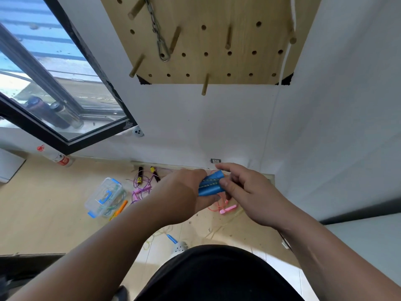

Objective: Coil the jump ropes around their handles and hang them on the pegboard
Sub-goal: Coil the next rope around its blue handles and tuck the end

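Fingers of left hand (186, 192) clamp blue handles (211, 184); right hand (249, 196) fingers pinch their end.

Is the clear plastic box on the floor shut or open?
Shut, it seems. The clear plastic box has its lid on and its blue latches sit at the ends, with green cord visible inside.

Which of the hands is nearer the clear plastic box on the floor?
Left. The left hand is just right of the clear plastic box; the right hand is farther right, beyond the blue handles.
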Motion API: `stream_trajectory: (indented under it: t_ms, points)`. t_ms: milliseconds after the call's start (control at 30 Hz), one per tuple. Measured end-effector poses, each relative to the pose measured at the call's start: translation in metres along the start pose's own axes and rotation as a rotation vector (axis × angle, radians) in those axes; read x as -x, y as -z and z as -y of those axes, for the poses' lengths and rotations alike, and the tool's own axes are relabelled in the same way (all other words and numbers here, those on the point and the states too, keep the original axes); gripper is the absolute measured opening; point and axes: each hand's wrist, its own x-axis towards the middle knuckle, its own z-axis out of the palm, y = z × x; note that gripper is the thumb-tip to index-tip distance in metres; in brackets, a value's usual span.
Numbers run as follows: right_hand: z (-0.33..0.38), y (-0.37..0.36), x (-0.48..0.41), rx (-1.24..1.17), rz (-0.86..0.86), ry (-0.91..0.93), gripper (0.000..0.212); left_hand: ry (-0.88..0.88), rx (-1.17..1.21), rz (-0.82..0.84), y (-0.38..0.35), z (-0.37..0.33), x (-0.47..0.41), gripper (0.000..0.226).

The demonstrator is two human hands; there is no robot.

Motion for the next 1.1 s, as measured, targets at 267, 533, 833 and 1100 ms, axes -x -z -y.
stream_trajectory:
  t_ms: [267, 533, 833, 1100]
  points:
    - [-0.007, 0.016, 0.002, 0.393, 0.035, 0.043, 0.037, 0.206, 0.143, -0.012, 0.003, 0.016, -0.004, 0.036]
    - [-0.022, 0.015, -0.003, 0.286, 0.126, 0.099, 0.028, 0.198, 0.476, 0.064, 0.012, 0.008, -0.003, 0.036]
    - [-0.023, 0.027, -0.019, 0.174, 0.369, 0.141, 0.036, -0.038, 0.485, 0.288, 0.019, -0.001, 0.005, 0.034]
    - [-0.003, 0.046, -0.046, 0.402, 0.612, 0.160, 0.010, -0.199, -0.280, 0.376, 0.009, -0.022, 0.006, 0.037]
